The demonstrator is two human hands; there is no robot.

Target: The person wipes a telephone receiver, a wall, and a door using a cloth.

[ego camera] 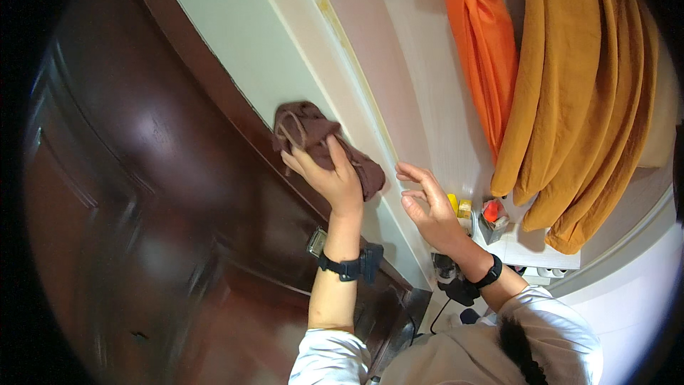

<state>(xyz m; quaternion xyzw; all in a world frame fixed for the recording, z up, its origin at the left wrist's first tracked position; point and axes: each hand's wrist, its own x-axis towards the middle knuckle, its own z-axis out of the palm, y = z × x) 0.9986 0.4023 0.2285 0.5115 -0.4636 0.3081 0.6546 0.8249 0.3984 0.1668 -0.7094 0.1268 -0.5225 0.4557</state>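
My left hand (337, 184) is spread over a bunched dark-brown cloth (318, 141) with a loop on it. The cloth lies against a pale wall strip (251, 53) and overlaps the edge of the dark wooden door frame (214, 83). To its right, my right hand (430, 206) holds nothing. Its fingers are slightly curled and apart, with the tips close to a white trim edge (368, 109); I cannot tell whether they touch it. Both wrists wear black straps.
A glossy dark-brown panelled door (149, 133) fills the left side, with a metal latch (317, 240) by my left forearm. Orange cloth (478, 53) and mustard-coloured cloth (572, 101) hang at right. Below them, a white shelf (550, 248) holds small items, including a box (492, 222).
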